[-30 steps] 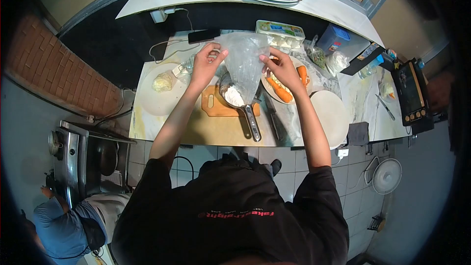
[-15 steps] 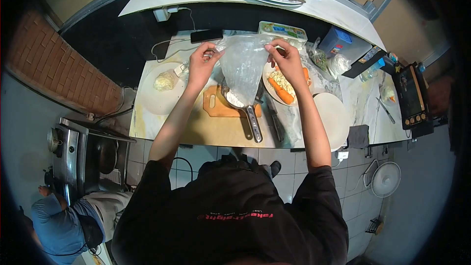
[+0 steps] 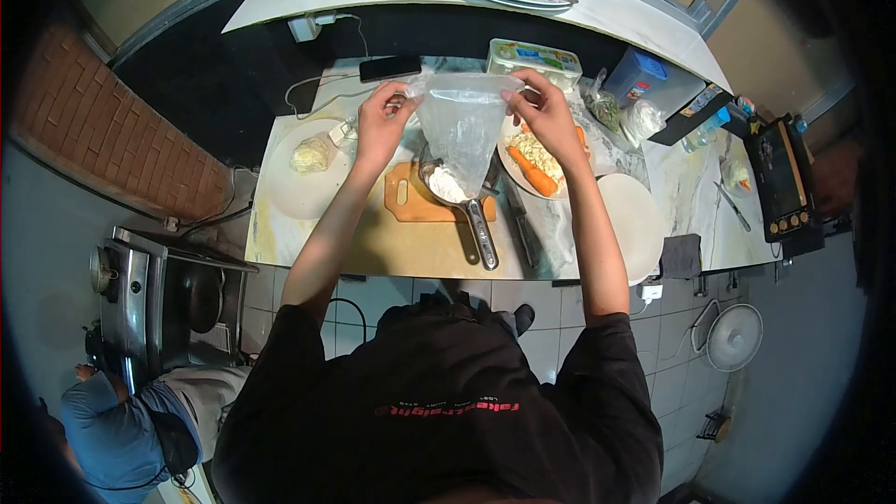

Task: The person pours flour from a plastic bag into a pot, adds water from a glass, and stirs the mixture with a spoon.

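A clear plastic bag (image 3: 459,121) is stretched between my two hands, held by its top corners. My left hand (image 3: 385,121) pinches the left corner, my right hand (image 3: 541,112) the right one. The bag hangs over a pan (image 3: 482,233) with white powder (image 3: 448,183) in it, and its lower tip is beside the powder. Under the pan lies a wooden cutting board (image 3: 411,201). A knife (image 3: 525,229) rests to the right of the pan. Near my right forearm is a plate with carrots (image 3: 534,172) and small pale pieces.
A plate (image 3: 280,182) with a pale wrapped item stands at the left, an empty plate (image 3: 630,229) at the right. A phone (image 3: 390,68), plastic tub (image 3: 534,63) and blue container (image 3: 635,77) are at the back. A co-worker (image 3: 131,429) is at lower left, by the stove.
The bag's top edge has straightened and its mouth looks more evenly spread. My hands have barely moved. The co-worker's arm has shifted slightly.
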A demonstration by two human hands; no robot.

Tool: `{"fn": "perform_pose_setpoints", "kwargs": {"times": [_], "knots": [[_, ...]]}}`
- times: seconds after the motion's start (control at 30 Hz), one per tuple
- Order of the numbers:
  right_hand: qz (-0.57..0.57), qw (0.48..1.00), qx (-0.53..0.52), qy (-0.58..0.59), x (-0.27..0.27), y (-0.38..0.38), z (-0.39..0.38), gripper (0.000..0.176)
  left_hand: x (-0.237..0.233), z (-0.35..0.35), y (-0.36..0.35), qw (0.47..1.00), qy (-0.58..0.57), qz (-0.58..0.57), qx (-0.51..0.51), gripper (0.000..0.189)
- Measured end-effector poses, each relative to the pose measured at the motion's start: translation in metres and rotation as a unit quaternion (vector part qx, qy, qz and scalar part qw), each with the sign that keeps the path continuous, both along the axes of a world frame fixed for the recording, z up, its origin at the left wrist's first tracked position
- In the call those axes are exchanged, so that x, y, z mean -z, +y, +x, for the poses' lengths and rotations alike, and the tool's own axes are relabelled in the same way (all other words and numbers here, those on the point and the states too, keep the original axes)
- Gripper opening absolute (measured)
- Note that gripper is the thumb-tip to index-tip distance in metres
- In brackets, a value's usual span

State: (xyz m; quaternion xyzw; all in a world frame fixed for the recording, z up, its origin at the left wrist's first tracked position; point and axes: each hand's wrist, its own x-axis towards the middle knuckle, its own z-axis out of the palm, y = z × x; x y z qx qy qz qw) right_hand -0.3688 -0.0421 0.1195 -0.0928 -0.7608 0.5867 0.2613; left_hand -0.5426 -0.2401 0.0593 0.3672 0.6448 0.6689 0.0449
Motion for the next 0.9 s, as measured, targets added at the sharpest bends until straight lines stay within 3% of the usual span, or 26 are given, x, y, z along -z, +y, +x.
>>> {"fn": "perform_pose_setpoints", "kwargs": {"times": [0.37, 0.5, 0.53, 0.6, 0.67, 0.9], "knots": [[0.048, 0.998, -0.035, -0.015, 0.013, 0.013, -0.012, 0.011, -0.001, 0.003, 0.004, 1.0, -0.015, -0.007, 0.015, 0.016], [0.106, 0.992, -0.07, -0.005, -0.003, 0.0, -0.017, 0.025, -0.017, 0.02, 0.009, 0.996, -0.077, 0.02, 0.051, 0.027], [0.125, 0.988, -0.092, -0.004, -0.005, 0.0, -0.019, 0.035, -0.021, 0.023, 0.01, 0.996, -0.079, 0.017, 0.049, 0.027], [0.152, 0.984, -0.092, -0.006, -0.008, -0.008, -0.023, 0.039, -0.026, 0.027, 0.016, 0.999, 0.006, 0.026, 0.047, 0.03], [0.187, 0.976, -0.105, -0.038, -0.013, -0.014, -0.027, 0.05, -0.03, 0.031, 0.021, 0.998, -0.01, 0.027, 0.062, 0.033], [0.287, 0.951, -0.107, 0.04, -0.006, -0.018, -0.033, 0.045, -0.016, 0.028, 0.036, 0.997, -0.026, 0.047, 0.063, 0.046]]}}
